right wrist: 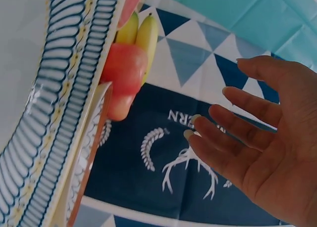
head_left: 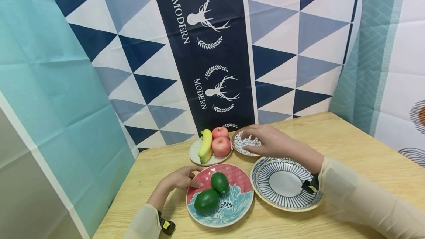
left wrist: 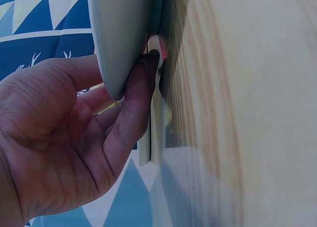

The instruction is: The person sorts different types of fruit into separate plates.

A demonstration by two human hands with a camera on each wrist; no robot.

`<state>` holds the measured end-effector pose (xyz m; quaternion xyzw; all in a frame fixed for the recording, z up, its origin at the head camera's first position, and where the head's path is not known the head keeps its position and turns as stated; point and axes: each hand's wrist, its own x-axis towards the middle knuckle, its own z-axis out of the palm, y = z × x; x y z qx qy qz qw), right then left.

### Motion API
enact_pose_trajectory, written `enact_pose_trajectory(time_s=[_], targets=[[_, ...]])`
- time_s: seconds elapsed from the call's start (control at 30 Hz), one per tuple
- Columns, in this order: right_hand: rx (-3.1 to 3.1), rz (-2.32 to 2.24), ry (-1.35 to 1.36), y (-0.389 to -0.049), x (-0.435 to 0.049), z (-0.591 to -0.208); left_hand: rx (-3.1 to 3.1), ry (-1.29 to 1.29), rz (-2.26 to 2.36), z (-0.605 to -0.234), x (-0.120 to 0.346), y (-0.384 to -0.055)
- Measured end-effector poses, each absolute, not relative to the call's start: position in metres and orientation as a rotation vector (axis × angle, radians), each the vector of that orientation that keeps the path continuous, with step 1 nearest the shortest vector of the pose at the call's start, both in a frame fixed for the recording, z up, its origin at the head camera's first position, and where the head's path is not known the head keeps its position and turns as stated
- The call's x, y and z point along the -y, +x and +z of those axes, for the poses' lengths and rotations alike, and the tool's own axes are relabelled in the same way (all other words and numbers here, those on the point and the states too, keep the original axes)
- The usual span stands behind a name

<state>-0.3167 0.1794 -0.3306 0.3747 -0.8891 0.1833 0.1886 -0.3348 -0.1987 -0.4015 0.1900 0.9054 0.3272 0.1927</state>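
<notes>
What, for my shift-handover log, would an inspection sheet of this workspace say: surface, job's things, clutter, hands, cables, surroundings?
Surface: pale wooden table, grain visible.
Job's things: two green fruits on a red-and-blue plate; brown-rimmed plate farther back, to the right.
Clutter: striped plate; pale plate holding bananas and two apples.
Left hand: pinches the red-and-blue plate's rim.
Right hand: over the brown-rimmed plate, fingers loosely curved, holding nothing.
Cables: nothing seen.
Surroundings: triangle-patterned cloth behind; teal cloth at left.
</notes>
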Motion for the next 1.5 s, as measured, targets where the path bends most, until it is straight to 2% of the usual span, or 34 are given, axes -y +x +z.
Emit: enact_pose_trajectory(time_s=[0.63,1.5], targets=[[2.592,0.480,0.908,-0.324,-0.249,-0.342,-2.542,0.531,0.914,-0.402,0.198,-0.334],[2.908,0.597,0.936,-0.338,-0.286,-0.366,-2.535,0.515,0.923,-0.402,0.199,-0.335]])
